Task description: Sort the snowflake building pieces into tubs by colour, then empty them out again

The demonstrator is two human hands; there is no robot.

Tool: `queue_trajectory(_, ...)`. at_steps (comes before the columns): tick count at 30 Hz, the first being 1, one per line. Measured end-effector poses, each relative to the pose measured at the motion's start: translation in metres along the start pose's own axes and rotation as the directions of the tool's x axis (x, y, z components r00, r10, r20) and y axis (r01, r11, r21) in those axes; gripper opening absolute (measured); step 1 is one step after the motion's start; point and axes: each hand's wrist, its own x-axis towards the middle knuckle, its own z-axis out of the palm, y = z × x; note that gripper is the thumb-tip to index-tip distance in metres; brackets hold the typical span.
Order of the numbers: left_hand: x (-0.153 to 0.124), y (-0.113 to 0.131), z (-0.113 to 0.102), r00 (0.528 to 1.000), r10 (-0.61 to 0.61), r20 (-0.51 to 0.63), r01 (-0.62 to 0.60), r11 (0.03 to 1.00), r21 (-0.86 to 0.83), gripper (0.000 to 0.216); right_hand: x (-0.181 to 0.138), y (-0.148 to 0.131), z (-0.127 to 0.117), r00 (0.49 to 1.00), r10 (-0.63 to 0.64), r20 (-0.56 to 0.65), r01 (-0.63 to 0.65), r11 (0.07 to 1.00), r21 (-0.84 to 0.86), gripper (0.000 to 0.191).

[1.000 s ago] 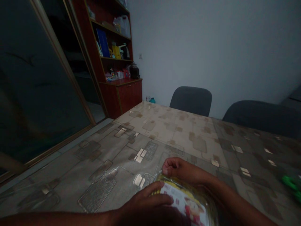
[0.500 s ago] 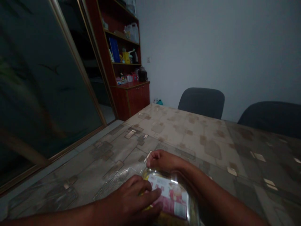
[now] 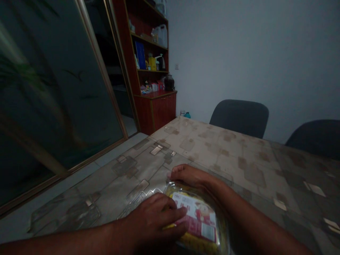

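Note:
A clear plastic food container (image 3: 198,236) with yellow contents and a pink-and-white label lies at the table's near edge. Across its left side rests my left hand (image 3: 159,217), its fingers bent over the label and holding it; the thumb is not clearly visible. My right hand (image 3: 190,174) is at the far rim, fingers curled and closed against the corner, with the forearm running along the container's right side. Left of the container, partly behind my left hand, is a clear ridged plastic piece (image 3: 136,199).
A patterned cloth covers the table (image 3: 212,152). Beyond it stand two dark chairs (image 3: 240,117) (image 3: 316,138) by the wall. A red-brown shelf cabinet (image 3: 163,109) holds bottles and boxes. Glass sliding doors (image 3: 79,106) are on the left.
The view has turned slightly left, so everything appears further right. The container's label shows more clearly. Both hands stay on the container, the right one still at its far corner.

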Motion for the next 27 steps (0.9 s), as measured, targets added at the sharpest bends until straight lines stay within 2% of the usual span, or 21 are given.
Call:
queue_trajectory(3,-0.006,-0.002,0.000,0.997,-0.041,-0.067,0.031,0.988,-0.149,0.033,0.004,-0.002,0.001,0.999,-0.035,0.014,0.035,0.999,-0.017,0.027)
queue_trajectory(5,-0.010,-0.003,-0.001,0.970,-0.206,-0.127,0.162,0.943,-0.292,0.019,0.003,-0.001,0.002,0.997,-0.071,0.022,0.072,0.997,-0.015,0.024)
queue_trajectory(6,-0.012,-0.002,-0.001,0.932,-0.334,-0.142,0.266,0.894,-0.361,0.015,0.002,-0.001,0.002,0.996,-0.089,0.025,0.090,0.996,-0.015,0.024)
queue_trajectory(8,-0.013,-0.001,0.000,0.796,-0.594,-0.112,0.482,0.735,-0.477,0.017,-0.002,0.002,0.001,0.992,-0.124,0.025,0.125,0.992,-0.027,0.022)
queue_trajectory(10,-0.009,-0.002,0.002,0.629,-0.778,0.000,0.634,0.513,-0.579,0.022,-0.005,0.005,0.001,0.986,-0.165,0.013,0.166,0.985,-0.056,0.017)
queue_trajectory(11,-0.006,-0.003,0.004,0.559,-0.826,0.073,0.666,0.395,-0.632,0.023,-0.006,0.007,0.001,0.982,-0.189,0.001,0.189,0.979,-0.077,0.013)
queue_trajectory(13,0.002,-0.008,0.010,0.471,-0.857,0.209,0.641,0.170,-0.748,0.027,-0.008,0.009,0.002,0.969,-0.244,-0.037,0.238,0.963,-0.129,0.009)
queue_trajectory(14,0.006,-0.011,0.013,0.453,-0.854,0.257,0.596,0.075,-0.800,0.029,-0.009,0.010,0.003,0.960,-0.273,-0.058,0.261,0.952,-0.158,0.008)
queue_trajectory(16,0.013,-0.016,0.019,0.455,-0.831,0.320,0.501,-0.059,-0.864,0.028,-0.012,0.011,0.006,0.938,-0.332,-0.094,0.306,0.926,-0.221,0.009)
queue_trajectory(20,0.020,-0.020,0.022,0.436,-0.805,0.402,0.422,-0.211,-0.881,0.027,-0.016,0.010,0.010,0.889,-0.439,-0.128,0.376,0.861,-0.342,0.014)
queue_trajectory(22,0.022,-0.020,0.019,0.421,-0.799,0.428,0.396,-0.263,-0.880,0.028,-0.018,0.009,0.012,0.869,-0.473,-0.143,0.393,0.837,-0.381,0.016)
queue_trajectory(27,0.026,-0.020,0.013,0.405,-0.791,0.458,0.380,-0.310,-0.871,0.028,-0.019,0.011,0.012,0.845,-0.509,-0.162,0.406,0.810,-0.423,0.017)
